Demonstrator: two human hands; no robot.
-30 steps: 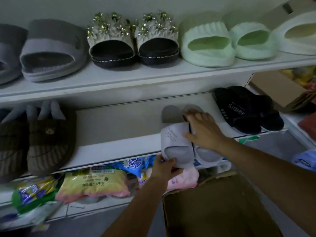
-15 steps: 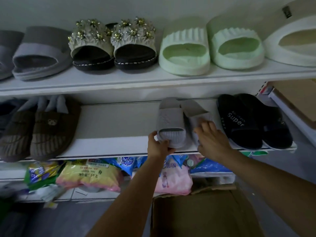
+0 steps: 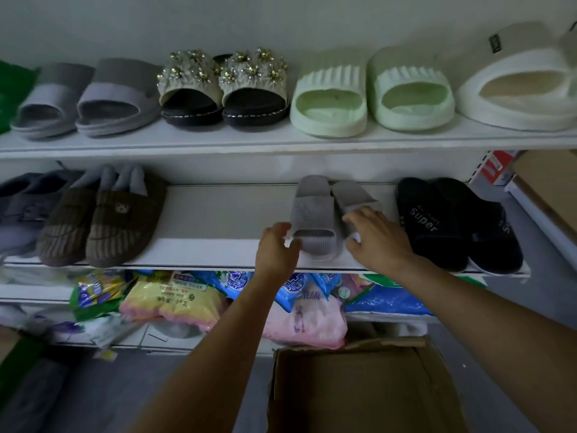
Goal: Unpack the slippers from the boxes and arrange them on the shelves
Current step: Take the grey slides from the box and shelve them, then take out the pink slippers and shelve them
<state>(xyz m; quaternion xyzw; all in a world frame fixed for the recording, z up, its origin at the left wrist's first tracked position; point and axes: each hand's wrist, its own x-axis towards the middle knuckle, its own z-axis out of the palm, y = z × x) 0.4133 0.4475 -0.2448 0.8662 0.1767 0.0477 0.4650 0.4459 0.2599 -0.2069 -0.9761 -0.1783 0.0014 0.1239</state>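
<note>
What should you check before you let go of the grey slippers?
1. Left slipper flat on the shelf: ok.
2. Its front behind the shelf edge: ok.
3. Right slipper straight beside it: cannot tell, the right hand covers its front.
4. Gap to the black slippers: ok.
5. Left hand off the slipper: not ok, it pinches the front corner.
6. More slippers in the box: cannot tell, too dark.
</note>
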